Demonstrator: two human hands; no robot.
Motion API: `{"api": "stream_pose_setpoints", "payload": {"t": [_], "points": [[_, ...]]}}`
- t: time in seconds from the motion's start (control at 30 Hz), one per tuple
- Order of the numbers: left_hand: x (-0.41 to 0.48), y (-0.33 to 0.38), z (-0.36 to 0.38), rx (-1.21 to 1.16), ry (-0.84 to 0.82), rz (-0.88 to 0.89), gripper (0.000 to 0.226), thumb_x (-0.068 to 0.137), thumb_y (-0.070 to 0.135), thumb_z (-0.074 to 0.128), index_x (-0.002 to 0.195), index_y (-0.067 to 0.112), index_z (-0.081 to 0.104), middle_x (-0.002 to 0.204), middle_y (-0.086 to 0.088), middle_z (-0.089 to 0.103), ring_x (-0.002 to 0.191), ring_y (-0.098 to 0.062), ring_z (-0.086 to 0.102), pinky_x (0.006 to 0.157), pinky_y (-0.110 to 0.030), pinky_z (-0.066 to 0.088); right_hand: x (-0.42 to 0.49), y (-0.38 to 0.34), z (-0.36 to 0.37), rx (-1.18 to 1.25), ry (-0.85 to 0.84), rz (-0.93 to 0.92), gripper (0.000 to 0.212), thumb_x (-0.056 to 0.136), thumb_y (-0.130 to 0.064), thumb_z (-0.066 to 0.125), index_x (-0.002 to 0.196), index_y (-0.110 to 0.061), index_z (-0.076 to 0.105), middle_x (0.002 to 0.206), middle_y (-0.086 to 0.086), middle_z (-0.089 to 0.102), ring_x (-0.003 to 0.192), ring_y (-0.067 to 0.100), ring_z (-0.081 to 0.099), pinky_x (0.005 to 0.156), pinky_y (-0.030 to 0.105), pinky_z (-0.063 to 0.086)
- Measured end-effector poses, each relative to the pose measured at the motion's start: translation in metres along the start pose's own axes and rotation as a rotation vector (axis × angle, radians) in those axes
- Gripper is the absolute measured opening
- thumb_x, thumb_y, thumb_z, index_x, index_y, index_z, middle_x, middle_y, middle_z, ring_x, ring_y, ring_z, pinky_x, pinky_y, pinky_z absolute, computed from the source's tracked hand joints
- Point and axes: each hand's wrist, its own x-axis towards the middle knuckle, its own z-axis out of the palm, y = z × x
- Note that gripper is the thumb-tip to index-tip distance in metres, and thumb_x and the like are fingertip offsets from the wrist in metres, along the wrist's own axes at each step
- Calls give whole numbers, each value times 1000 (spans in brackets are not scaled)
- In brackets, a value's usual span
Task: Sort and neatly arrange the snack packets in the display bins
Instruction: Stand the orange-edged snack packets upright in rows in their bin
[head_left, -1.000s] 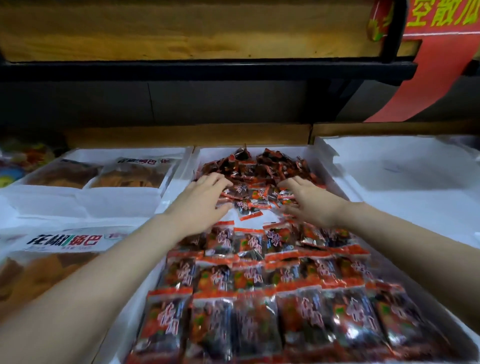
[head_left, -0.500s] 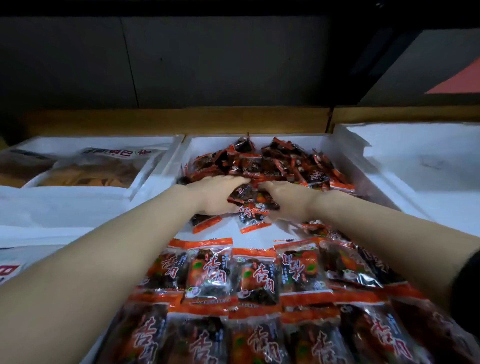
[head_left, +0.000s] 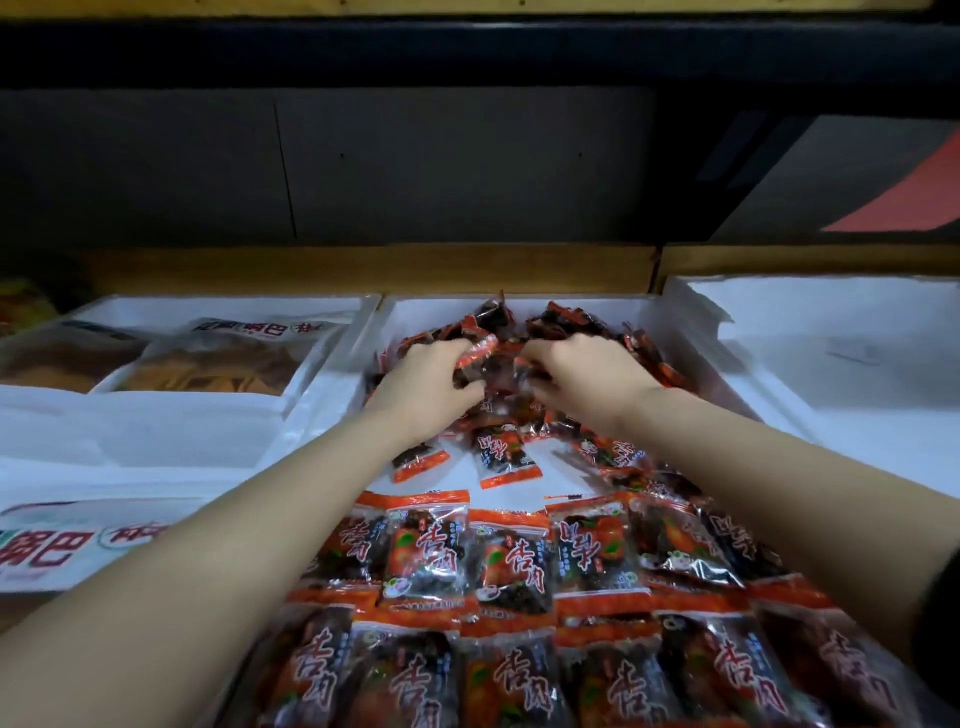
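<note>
Works at the far end of the middle white-lined display bin (head_left: 431, 314), both hands sunk in the loose heap of small red-and-black plastic snack packets (head_left: 566, 322) piled against its far wall. Grips a clutch of those packets in the left hand (head_left: 426, 387), fingers curled round them, with a red-edged packet poking out above the thumb. Grips another bunch in the right hand (head_left: 582, 379), fingers likewise curled down into the pile. Leaves two stray packets (head_left: 506, 457) flat on the bare white floor at the bin's middle, just nearer than the hands. Shows, at the near end of the same bin, overlapping tidy rows of matching packets (head_left: 498, 561), printed faces up. Looks like the gathering step: pulling handfuls out of the jumble to feed the next row. Calls next for lifting both handfuls clear without dragging neighbours along, bringing them towards the near end, then laying them singly, faces up and edges lapped, on the bare strip just beyond the last tidy row. To the left of that bin, a second white bin with large clear bags of tan crisps (head_left: 218, 364); to its right, a further white bin (head_left: 831, 332).
</note>
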Motion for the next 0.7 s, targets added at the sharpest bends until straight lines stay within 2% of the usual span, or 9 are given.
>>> {"api": "stream_pose_setpoints", "payload": {"t": [0.07, 0.17, 0.27, 0.37, 0.43, 0.5, 0.57, 0.63, 0.7], "points": [[-6, 7, -9, -269, 79, -152, 19, 97, 22, 52, 111, 10, 58, 82, -11, 68, 71, -24, 66, 65, -37, 53, -2, -2, -11, 67, 159, 62, 30, 96, -30, 46, 123, -18, 52, 104, 10, 67, 93, 32, 62, 78, 42, 50], [-25, 24, -20, -775, 64, -388, 27, 104, 19, 39, 130, 24, 35, 95, -18, 68, 77, -27, 71, 76, -42, 59, -7, -16, -28, 179, 398, 102, 31, 96, -31, 49, 125, -20, 52, 107, 9, 69, 97, 32, 63, 80, 42, 52], [-48, 37, -31, -1160, 63, -460, 30, 103, 8, 37, 124, 29, 34, 89, -8, 65, 79, -25, 71, 81, -41, 58, -18, -41, -44, 340, 521, 52, 26, 95, -28, 53, 119, -20, 56, 105, 5, 70, 95, 29, 65, 80, 41, 54], [-68, 43, -38, -1256, 65, -457, 36, 95, -10, 43, 120, 16, 49, 91, -10, 64, 69, -16, 68, 75, -28, 57, -27, -62, -53, 365, 420, 22, 22, 93, -27, 55, 114, -25, 60, 101, 4, 71, 94, 28, 65, 78, 39, 52], [-78, 46, -44, -1325, 40, -457, 31, 90, -14, 46, 108, 8, 58, 81, -8, 62, 69, -16, 62, 78, -29, 52, -31, -73, -57, 447, 321, 0, 23, 93, -23, 56, 115, -25, 62, 105, 1, 70, 98, 22, 64, 84, 36, 50], [-87, 49, -54, -1447, 56, -425, 17, 91, -2, 46, 90, 6, 62, 74, -8, 61, 71, -17, 58, 79, -31, 48, -35, -81, -61, 594, 208, -7, 26, 94, -22, 55, 119, -22, 61, 114, 0, 65, 105, 17, 60, 92, 30, 47], [-92, 47, -61, -1563, 149, -450, 25, 96, 11, 42, 84, 5, 63, 75, -7, 69, 74, -17, 62, 79, -31, 49, -38, -87, -66, 768, 60, 37, 26, 95, -31, 52, 118, -21, 60, 111, -7, 61, 99, 4, 58, 89, 19, 47], [-97, 43, -62, -1538, 202, -495, 30, 100, 12, 40, 86, 5, 66, 79, -6, 73, 80, -17, 66, 79, -29, 51, -41, -94, -73, 949, -4, 116, 25, 96, -41, 45, 101, -23, 62, 89, -19, 63, 80, -8, 57, 73, 7, 45], [-103, 41, -59, -1400, 206, -532, 28, 101, 6, 40, 102, 7, 68, 97, -8, 74, 88, -16, 68, 76, -26, 52, -40, -96, -73, 1033, 14, 168, 36, 96, -44, 42, 96, -19, 68, 85, -13, 68, 81, -3, 62, 76, 14, 47]]}}
